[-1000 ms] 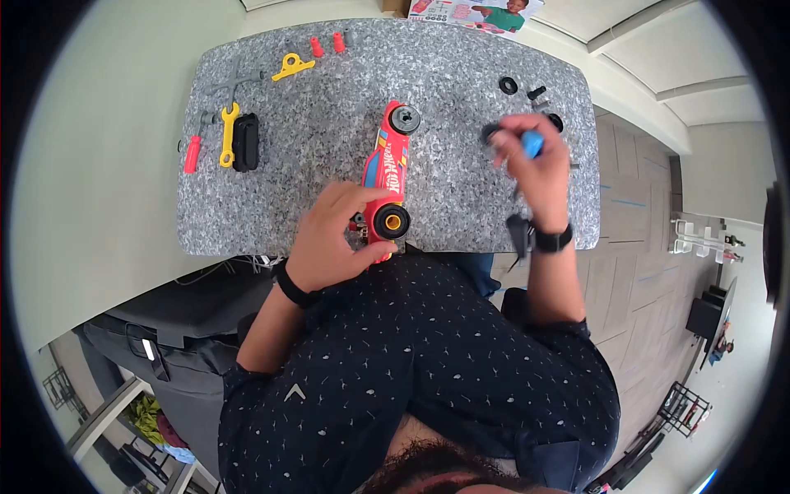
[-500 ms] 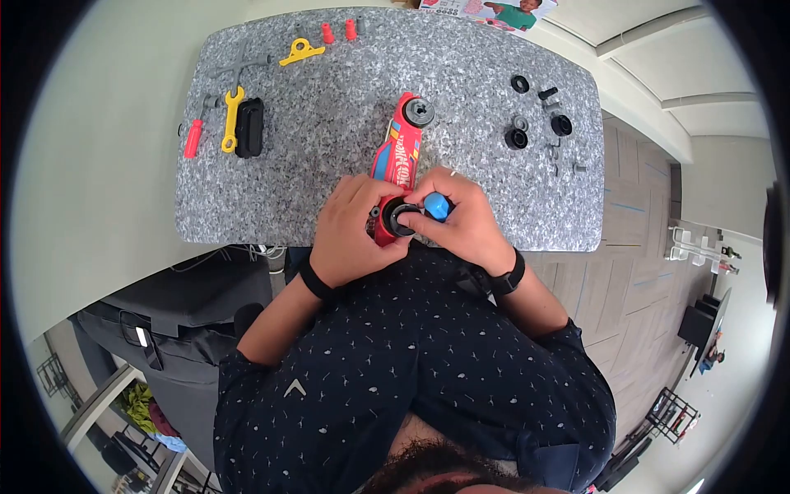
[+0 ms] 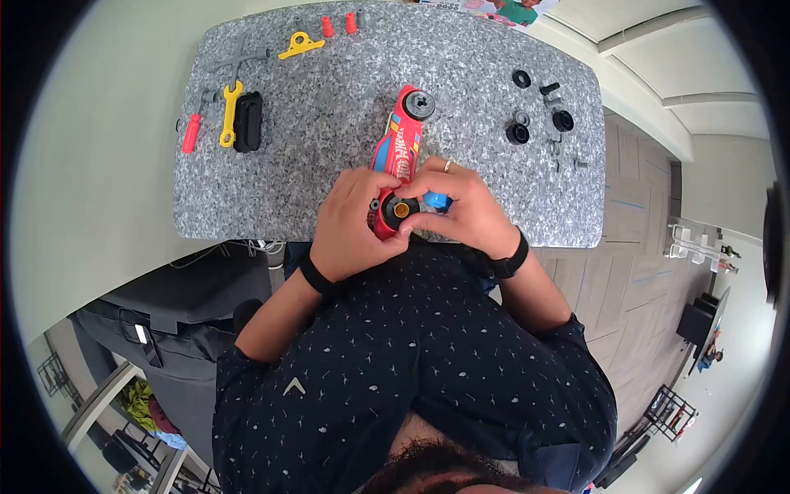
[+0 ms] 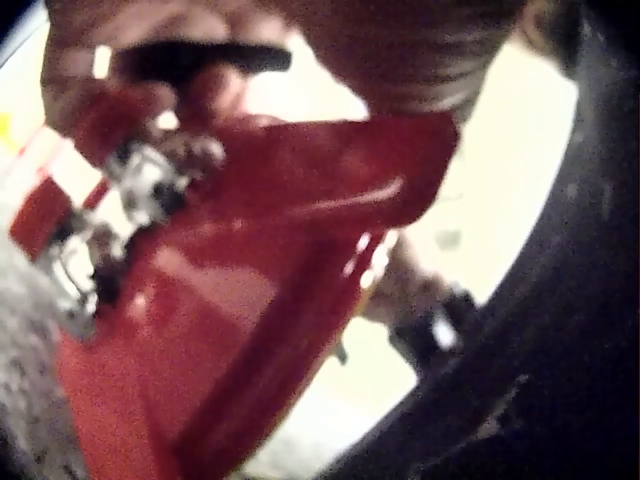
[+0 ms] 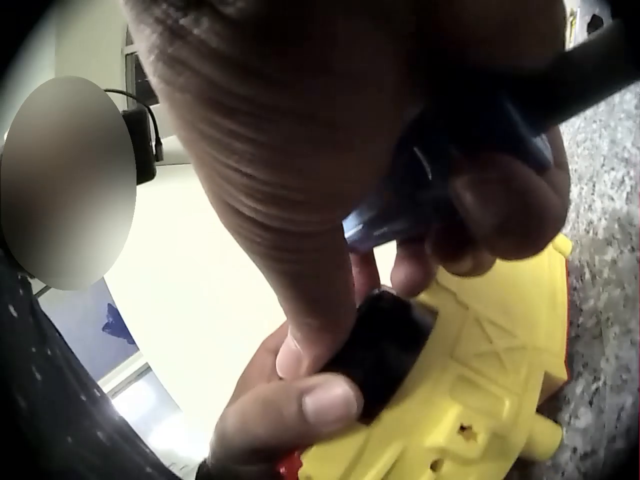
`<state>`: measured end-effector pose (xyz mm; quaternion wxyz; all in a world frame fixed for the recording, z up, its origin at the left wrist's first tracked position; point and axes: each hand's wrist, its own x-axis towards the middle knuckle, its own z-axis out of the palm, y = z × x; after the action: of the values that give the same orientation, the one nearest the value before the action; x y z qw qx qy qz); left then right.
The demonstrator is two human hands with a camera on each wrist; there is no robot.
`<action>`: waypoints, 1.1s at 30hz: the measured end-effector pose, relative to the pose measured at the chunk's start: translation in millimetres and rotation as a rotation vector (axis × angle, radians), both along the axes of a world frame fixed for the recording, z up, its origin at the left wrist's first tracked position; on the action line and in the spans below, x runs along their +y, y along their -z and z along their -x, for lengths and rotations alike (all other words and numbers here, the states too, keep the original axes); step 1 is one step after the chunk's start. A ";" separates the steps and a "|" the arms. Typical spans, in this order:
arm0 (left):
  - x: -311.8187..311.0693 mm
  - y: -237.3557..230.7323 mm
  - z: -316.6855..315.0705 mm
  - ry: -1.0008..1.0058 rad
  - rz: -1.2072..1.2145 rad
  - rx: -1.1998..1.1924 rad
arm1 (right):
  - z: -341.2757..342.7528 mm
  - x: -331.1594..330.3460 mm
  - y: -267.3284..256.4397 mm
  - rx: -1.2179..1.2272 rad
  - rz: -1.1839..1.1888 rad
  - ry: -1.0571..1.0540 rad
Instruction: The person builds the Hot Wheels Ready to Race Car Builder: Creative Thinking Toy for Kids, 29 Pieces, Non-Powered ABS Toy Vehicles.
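A red toy race car lies on its side on the table, its yellow underside facing right. My left hand grips the car's near end around the black wheel, which has a yellow centre. The right thumb and fingers pinch that wheel from the right, so my right hand almost meets the left. Tucked in the right palm is a blue-handled tool with a dark shaft. At the far end, a wheel with a grey hub sits on the car.
Black wheel parts and small grey pieces lie at the right. To the left are a yellow wrench, a black case, a red-handled screwdriver and a grey cross-shaped tool. A yellow part and red pieces lie farther back.
My right hand has come from the parts at the right to the car's near wheel, bringing a black part and the blue-handled tool. My left hand stays around the car's near end.
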<state>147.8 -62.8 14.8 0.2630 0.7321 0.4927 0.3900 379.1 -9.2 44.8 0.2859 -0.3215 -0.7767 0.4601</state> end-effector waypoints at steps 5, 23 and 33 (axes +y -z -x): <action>-2.3 -5.1 -0.7 -0.005 0.016 0.005 | 1.9 -11.8 5.1 -0.003 -0.051 0.073; 3.7 -53.7 32.7 0.124 0.035 -0.053 | -37.6 -22.6 13.2 0.189 0.168 0.469; 12.8 -56.0 23.9 0.254 -0.068 0.084 | -37.5 -21.9 16.2 0.185 0.162 0.477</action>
<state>123.9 -49.9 70.8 0.2644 0.8127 0.3931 0.3392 416.6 -31.1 28.6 0.4294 -0.4737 -0.6100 0.4681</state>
